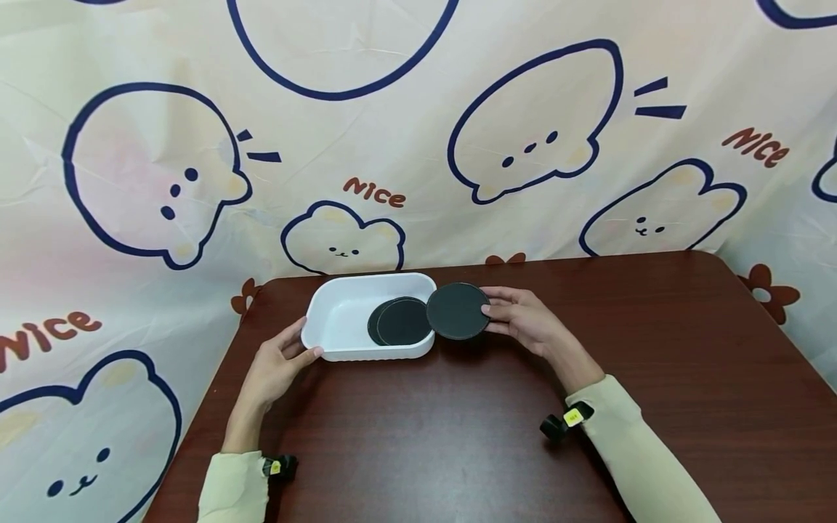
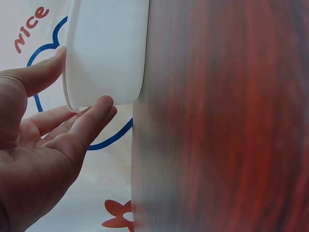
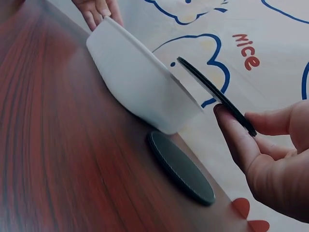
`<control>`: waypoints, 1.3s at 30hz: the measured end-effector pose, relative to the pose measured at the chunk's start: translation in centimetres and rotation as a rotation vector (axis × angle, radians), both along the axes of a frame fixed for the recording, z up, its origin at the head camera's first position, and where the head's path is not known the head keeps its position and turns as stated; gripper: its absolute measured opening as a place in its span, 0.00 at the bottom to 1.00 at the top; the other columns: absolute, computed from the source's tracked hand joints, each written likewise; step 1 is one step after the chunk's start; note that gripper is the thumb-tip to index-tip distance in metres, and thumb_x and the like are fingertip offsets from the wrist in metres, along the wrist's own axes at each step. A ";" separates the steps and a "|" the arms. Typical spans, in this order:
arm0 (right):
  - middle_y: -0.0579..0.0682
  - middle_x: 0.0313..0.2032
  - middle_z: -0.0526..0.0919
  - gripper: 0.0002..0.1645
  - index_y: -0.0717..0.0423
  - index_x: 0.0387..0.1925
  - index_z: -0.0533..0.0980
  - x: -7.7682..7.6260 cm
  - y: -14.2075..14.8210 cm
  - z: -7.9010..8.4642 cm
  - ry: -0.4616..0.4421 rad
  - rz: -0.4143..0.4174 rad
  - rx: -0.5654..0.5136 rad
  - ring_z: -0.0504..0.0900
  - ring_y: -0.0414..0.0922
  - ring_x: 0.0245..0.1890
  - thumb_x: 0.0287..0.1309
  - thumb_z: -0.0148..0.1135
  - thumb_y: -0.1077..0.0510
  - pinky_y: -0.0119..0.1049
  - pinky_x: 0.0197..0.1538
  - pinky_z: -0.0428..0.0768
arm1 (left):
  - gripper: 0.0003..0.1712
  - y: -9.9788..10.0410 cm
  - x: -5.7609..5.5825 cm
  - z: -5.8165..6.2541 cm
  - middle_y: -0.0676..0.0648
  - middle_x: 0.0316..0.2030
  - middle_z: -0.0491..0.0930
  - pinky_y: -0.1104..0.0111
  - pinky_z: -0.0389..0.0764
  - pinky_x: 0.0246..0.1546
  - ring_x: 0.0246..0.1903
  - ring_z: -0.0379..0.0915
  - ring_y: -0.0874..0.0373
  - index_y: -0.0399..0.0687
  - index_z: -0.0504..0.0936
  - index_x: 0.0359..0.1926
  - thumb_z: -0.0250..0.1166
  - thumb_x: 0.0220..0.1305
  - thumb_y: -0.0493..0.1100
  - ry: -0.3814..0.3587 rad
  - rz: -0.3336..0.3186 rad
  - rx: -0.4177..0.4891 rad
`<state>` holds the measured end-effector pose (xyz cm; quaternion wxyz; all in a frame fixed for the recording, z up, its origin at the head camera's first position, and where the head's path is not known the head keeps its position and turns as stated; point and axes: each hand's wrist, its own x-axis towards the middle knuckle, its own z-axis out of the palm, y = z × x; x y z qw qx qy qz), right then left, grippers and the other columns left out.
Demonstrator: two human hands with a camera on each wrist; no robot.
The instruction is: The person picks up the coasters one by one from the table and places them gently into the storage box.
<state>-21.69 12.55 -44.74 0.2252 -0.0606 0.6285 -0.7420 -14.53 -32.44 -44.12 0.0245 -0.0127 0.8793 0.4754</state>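
Note:
A white plastic basin (image 1: 340, 309) with rounded corners stands near the table's back edge. My left hand (image 1: 273, 369) grips its left end, with the thumb on the rim and the fingers along the end wall in the left wrist view. Inside, toward the right, black round coasters (image 1: 407, 324) lie overlapping. My right hand (image 1: 523, 317) pinches another black coaster (image 1: 456, 312) at its right edge between thumb and fingers, raised beside the basin's right rim. Below it, in the right wrist view, one more black coaster (image 3: 181, 166) lies on the table by the basin; the held one hides it from the head view.
The dark reddish-brown wooden table (image 1: 418, 450) reaches toward me and to the right. A pale cloth (image 1: 523, 225) with cartoon outlines hangs right behind its back edge. Straps with small black devices are on both wrists.

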 end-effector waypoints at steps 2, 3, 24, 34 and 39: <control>0.70 0.75 0.70 0.35 0.63 0.82 0.60 -0.1 -0.7 0.1 0.001 -0.001 -0.013 0.90 0.36 0.51 0.80 0.55 0.66 0.33 0.54 0.89 | 0.48 0.1 0.0 0.0 0.30 0.79 0.64 0.72 0.83 0.59 0.74 0.71 0.37 0.44 0.57 0.85 0.72 0.73 0.42 -0.003 0.002 -0.004; 0.70 0.75 0.70 0.35 0.63 0.82 0.60 -0.1 -1.0 0.1 0.000 -0.002 -0.021 0.90 0.37 0.51 0.79 0.55 0.66 0.33 0.54 0.89 | 0.48 0.1 0.0 0.0 0.30 0.79 0.64 0.72 0.83 0.59 0.74 0.71 0.37 0.44 0.57 0.85 0.72 0.73 0.42 -0.004 0.004 -0.006; 0.69 0.73 0.74 0.34 0.64 0.80 0.64 -0.8 -8.2 0.2 -0.037 -0.027 -0.112 0.89 0.38 0.49 0.77 0.57 0.69 0.32 0.51 0.90 | 0.48 -0.2 -0.1 -0.3 0.30 0.79 0.64 0.78 0.81 0.56 0.75 0.70 0.37 0.45 0.56 0.85 0.71 0.74 0.43 0.000 0.004 -0.026; 0.69 0.69 0.77 0.34 0.64 0.79 0.66 -0.6 -10.8 0.8 -0.021 -0.013 -0.112 0.89 0.37 0.45 0.76 0.59 0.69 0.31 0.49 0.90 | 0.48 0.0 0.0 -0.1 0.29 0.79 0.64 0.63 0.83 0.62 0.74 0.70 0.37 0.45 0.57 0.85 0.72 0.73 0.43 -0.006 0.003 -0.023; 0.67 0.66 0.80 0.33 0.62 0.78 0.68 -0.6 -11.4 1.0 -0.007 -0.020 -0.083 0.89 0.38 0.44 0.75 0.61 0.68 0.32 0.50 0.90 | 0.48 -0.1 0.0 -0.2 0.30 0.79 0.64 0.71 0.83 0.59 0.74 0.70 0.38 0.45 0.57 0.85 0.72 0.74 0.43 -0.003 0.002 -0.029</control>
